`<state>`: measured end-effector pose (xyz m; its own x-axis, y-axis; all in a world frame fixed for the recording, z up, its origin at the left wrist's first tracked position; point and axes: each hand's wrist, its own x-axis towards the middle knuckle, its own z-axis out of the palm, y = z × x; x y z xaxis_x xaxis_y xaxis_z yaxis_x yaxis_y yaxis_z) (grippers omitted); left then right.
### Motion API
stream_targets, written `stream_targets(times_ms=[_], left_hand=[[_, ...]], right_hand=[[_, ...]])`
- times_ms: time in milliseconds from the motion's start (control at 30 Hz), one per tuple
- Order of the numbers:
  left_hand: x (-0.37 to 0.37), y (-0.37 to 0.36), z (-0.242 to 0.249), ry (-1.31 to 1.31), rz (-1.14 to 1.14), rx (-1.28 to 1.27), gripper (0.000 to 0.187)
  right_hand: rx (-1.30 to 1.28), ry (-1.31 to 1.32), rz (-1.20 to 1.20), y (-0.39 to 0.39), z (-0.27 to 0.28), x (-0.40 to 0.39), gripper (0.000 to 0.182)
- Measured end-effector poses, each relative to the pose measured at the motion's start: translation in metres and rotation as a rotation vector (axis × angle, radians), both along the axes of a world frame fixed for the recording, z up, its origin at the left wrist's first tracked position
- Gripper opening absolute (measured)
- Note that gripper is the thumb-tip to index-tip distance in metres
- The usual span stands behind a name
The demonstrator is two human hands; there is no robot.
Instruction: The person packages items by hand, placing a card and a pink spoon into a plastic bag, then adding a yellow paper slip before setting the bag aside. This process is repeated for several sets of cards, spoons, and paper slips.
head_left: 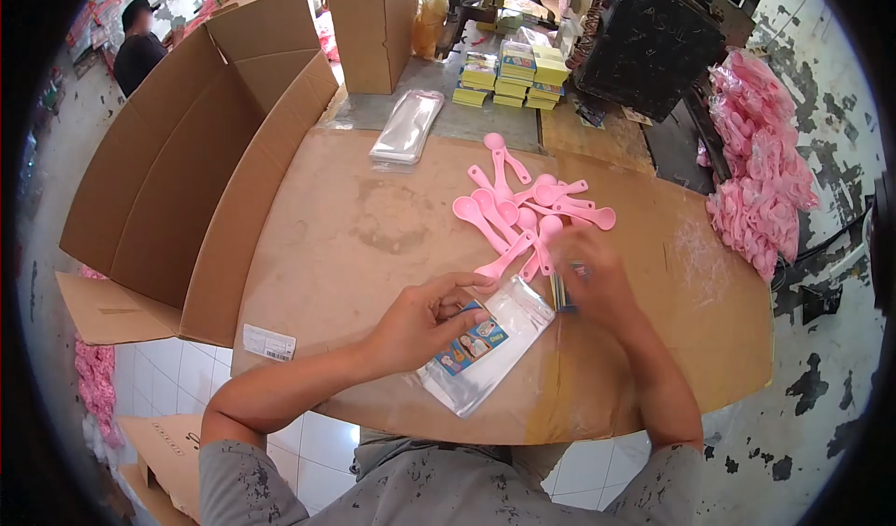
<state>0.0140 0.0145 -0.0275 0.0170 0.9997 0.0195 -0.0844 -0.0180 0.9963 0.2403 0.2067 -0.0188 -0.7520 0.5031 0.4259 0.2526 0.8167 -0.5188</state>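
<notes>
In the head view, the left hand [422,328], thumb and fingers pinching a printed card [469,347], is over clear bags [481,386] near the table's [322,274] front edge, while the blurred right hand [595,276], its grip impossible to tell, is just beside pink spoons [526,220] heaped toward the far edge.

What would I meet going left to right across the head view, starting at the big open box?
Big open box, left hand touching a card, right hand, pink bundle.
</notes>
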Motion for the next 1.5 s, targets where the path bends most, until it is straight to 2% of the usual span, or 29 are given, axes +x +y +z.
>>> stream_targets(times_ms=[100, 200, 300, 400, 500, 600, 700, 800, 933, 1000, 1100, 1200, 1400, 1500], left_hand=[[-0.002, 0.001, -0.002, -0.090, -0.011, -0.052, 0.043], [-0.005, 0.001, -0.001, -0.112, -0.051, -0.093, 0.040], [-0.007, 0.002, -0.008, -0.084, -0.049, -0.086, 0.035], [-0.009, 0.002, -0.005, -0.101, -0.047, -0.122, 0.030], [-0.013, 0.004, -0.003, -0.090, -0.076, -0.158, 0.028], [-0.012, 0.004, -0.004, -0.120, -0.100, -0.140, 0.027], [-0.011, 0.002, -0.001, -0.138, -0.090, -0.132, 0.026], [-0.012, 0.004, -0.002, -0.128, -0.080, -0.134, 0.027], [-0.013, 0.004, 0.001, -0.133, -0.070, -0.156, 0.028], [-0.012, 0.004, 0.001, -0.136, -0.050, -0.162, 0.029], [-0.009, 0.002, 0.000, -0.151, -0.033, -0.154, 0.029], [-0.004, 0.001, 0.000, -0.135, -0.008, -0.163, 0.030], [-0.003, 0.000, 0.001, -0.164, -0.047, -0.088, 0.033], [-0.003, 0.000, -0.005, -0.128, -0.029, -0.110, 0.031]], right_hand=[[0.346, -0.145, -0.161, 0.036, 0.004, -0.006, 0.025], [0.407, -0.198, -0.132, 0.048, -0.004, -0.015, 0.026], [0.309, -0.305, -0.127, 0.044, 0.003, -0.022, 0.025], [0.262, -0.251, -0.077, 0.042, 0.008, -0.026, 0.025], [0.095, -0.183, -0.074, 0.042, 0.006, -0.029, 0.023], [-0.198, -0.155, -0.148, 0.053, 0.002, -0.031, 0.016], [-0.610, -0.212, -0.104, 0.065, 0.007, -0.029, 0.021], [-0.606, -0.098, -0.016, 0.064, 0.012, -0.029, 0.032], [-0.499, -0.073, -0.049, 0.053, 0.019, -0.023, 0.042], [-0.529, -0.074, -0.042, 0.039, 0.030, -0.019, 0.042], [-0.832, 0.161, 0.159, -0.003, 0.038, -0.026, 0.045], [-1.005, 0.325, 0.225, -0.040, 0.046, -0.032, 0.052], [-0.962, 0.346, 0.174, -0.059, 0.048, -0.039, 0.066], [-0.968, 0.361, 0.183, -0.066, 0.044, -0.041, 0.065]])
